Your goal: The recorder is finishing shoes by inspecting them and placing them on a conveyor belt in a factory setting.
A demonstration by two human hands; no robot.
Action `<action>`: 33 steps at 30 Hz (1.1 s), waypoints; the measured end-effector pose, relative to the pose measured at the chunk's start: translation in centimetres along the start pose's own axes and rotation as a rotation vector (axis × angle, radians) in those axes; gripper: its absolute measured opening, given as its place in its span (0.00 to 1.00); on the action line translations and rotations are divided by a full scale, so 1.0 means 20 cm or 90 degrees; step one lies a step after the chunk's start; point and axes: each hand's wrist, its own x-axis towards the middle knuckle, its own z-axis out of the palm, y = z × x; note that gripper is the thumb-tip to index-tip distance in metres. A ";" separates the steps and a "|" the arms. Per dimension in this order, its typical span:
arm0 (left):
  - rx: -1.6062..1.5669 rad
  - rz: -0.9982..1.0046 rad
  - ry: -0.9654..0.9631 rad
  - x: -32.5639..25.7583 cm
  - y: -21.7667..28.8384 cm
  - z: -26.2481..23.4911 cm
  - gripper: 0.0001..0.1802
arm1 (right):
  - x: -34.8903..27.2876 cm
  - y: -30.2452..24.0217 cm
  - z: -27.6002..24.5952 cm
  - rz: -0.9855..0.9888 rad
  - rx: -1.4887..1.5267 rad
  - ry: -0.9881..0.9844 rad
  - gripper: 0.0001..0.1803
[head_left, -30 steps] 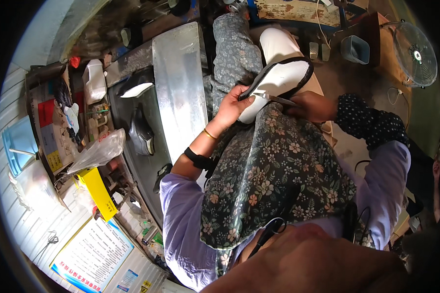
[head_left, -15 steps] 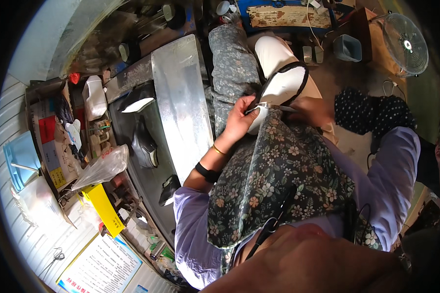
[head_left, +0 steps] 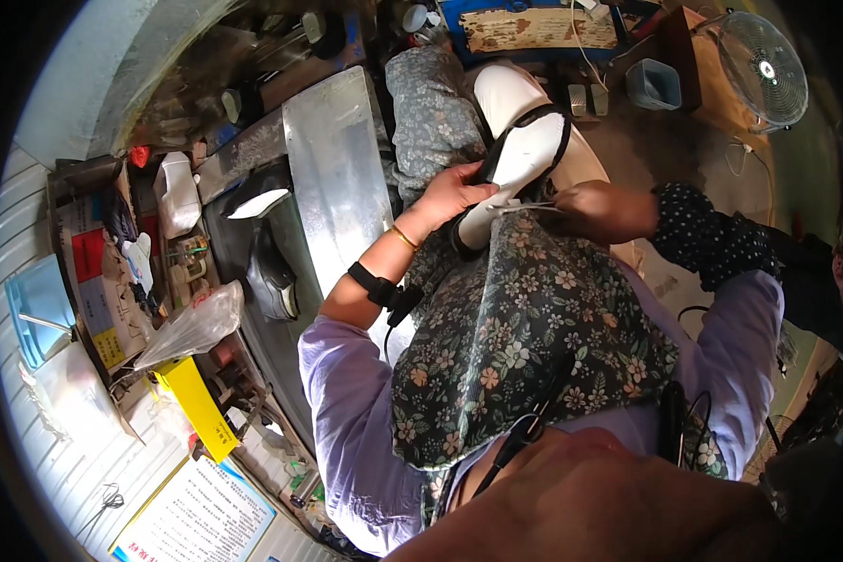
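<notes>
Fingers of the left hand pinched the edge of a black-rimmed shoe with a flat white sole, while the right hand curled around a slim, pale, blade-like metal tool.
The shoe lay sole up between the hands, at the far edge of a dark floral fabric apron; the tool's tip reached over the sole's near part, though contact could not be told, and the right hand's exact finger grip was hard to see. To the left stood a long silvery metal plate, with a glossy black shoe beyond it; far right stood a round wire-caged fan and a blue-grey plastic bin.
</notes>
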 end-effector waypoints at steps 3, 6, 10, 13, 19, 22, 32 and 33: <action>-0.115 0.019 0.033 -0.03 -0.04 0.02 0.26 | 0.03 -0.17 -0.10 0.037 -0.086 0.124 0.16; -0.042 -0.006 0.061 -0.03 0.02 0.06 0.23 | 0.17 -0.04 -0.05 0.041 -0.022 0.153 0.17; -0.034 -0.011 0.121 -0.05 -0.11 0.09 0.26 | 0.22 -0.03 -0.03 0.063 -0.096 0.098 0.19; 0.038 -0.030 0.114 -0.03 -0.06 0.06 0.41 | 0.20 0.01 0.02 0.073 -0.079 0.168 0.17; 0.029 0.088 0.026 -0.01 -0.08 0.00 0.43 | 0.15 -0.04 -0.21 0.120 0.009 0.036 0.18; -0.019 -0.029 -0.010 0.07 0.11 -0.06 0.39 | 0.09 0.10 -0.21 0.052 0.072 0.172 0.20; 0.211 0.055 0.178 0.11 0.09 0.16 0.24 | 0.07 0.05 -0.41 0.337 0.244 -0.103 0.19; 0.210 0.055 0.182 0.11 0.06 0.16 0.24 | 0.06 0.06 -0.41 0.368 0.211 -0.134 0.20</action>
